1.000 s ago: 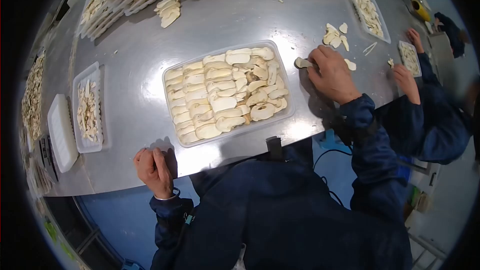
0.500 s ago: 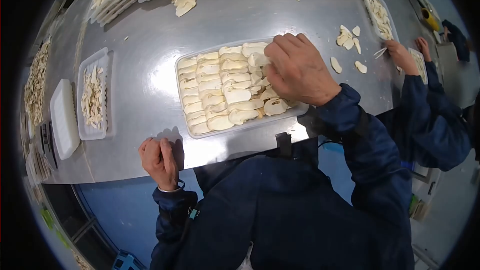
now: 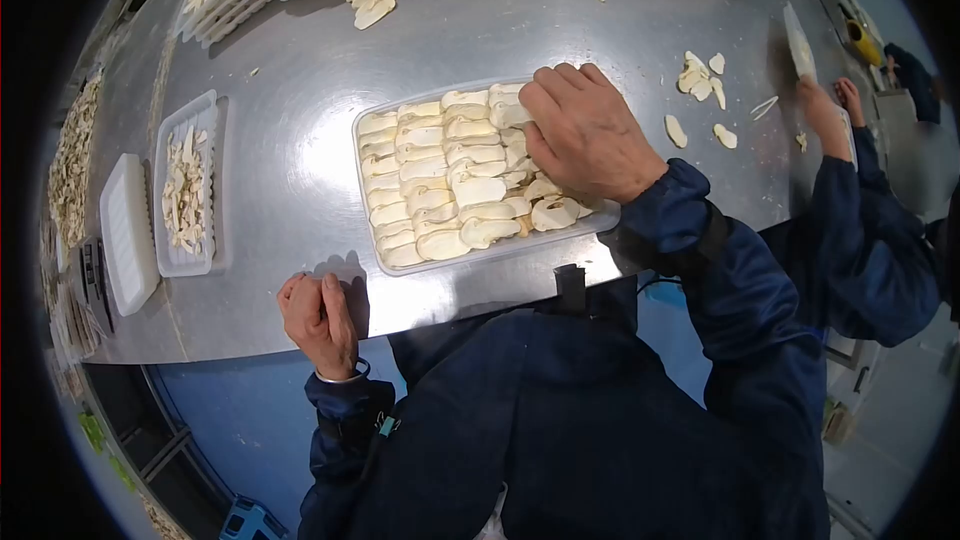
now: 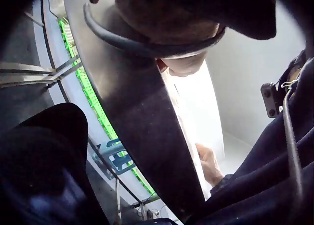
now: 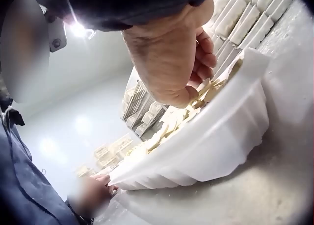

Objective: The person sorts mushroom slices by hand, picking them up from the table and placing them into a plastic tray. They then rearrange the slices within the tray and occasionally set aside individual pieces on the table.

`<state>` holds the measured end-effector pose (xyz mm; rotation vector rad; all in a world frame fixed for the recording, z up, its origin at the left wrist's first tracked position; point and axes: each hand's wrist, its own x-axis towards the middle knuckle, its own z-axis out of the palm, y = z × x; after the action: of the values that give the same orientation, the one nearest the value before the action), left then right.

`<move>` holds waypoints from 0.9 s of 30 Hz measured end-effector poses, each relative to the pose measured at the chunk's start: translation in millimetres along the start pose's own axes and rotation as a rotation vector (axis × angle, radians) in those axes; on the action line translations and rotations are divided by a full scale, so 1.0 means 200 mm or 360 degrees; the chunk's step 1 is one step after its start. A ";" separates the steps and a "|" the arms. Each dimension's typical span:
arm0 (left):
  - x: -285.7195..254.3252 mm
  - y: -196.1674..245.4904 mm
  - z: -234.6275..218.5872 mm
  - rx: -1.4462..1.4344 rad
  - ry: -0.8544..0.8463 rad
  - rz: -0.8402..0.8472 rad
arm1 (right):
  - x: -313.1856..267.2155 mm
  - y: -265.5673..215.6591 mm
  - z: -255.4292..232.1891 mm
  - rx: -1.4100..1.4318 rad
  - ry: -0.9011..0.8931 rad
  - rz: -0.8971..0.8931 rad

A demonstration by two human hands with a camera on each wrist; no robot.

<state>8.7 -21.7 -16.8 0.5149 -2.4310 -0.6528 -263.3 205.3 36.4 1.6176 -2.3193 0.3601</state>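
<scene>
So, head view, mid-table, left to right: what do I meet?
Heap of pale pieces, white container, small tray, large tray, right hand, loose slice, second loose slice, another person's hand.

Around the central tray on the table lie another tray (nine o'clock), stacked trays (ten), loose slices (two).

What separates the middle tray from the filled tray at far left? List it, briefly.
The middle tray looks broader; the left tray is narrow.
The middle tray's slices lie mostly in overlapping rows; the left tray's smaller pieces are jumbled.
The right hand is at the middle tray; no hand is at the left tray.
Shared: both are pale trays of cream-coloured pieces on the metal table.
</scene>
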 end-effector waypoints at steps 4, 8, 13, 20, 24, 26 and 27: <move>-0.01 -0.01 0.00 0.0025 0.0001 -0.0016 | 0.00 0.00 0.02 0.0027 0.0010 0.0013; 0.02 0.02 0.01 -0.0013 0.0071 0.0036 | 0.00 0.00 -0.02 0.0059 0.0018 0.0078; 0.00 -0.01 0.02 -0.0065 0.0082 0.0046 | -0.14 0.24 -0.23 -0.0077 0.0393 0.0435; -0.02 -0.04 0.01 -0.0044 0.0009 0.0031 | -0.65 0.81 -0.35 -0.0343 -0.0224 0.1218; -0.02 -0.03 0.01 0.0007 0.0000 0.0020 | -0.59 0.73 -0.26 -0.0037 -0.0119 0.1152; -0.01 -0.02 0.01 0.0016 0.0014 0.0027 | -0.51 0.66 -0.22 0.0017 -0.0085 0.1221; -0.01 -0.01 0.01 0.0017 0.0021 0.0028 | -0.48 0.65 -0.20 -0.0078 -0.0093 0.1210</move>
<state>10.0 -22.4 -20.2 0.4999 -2.4250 -0.6273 -349.6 347.6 32.5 0.6661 -2.8809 0.4024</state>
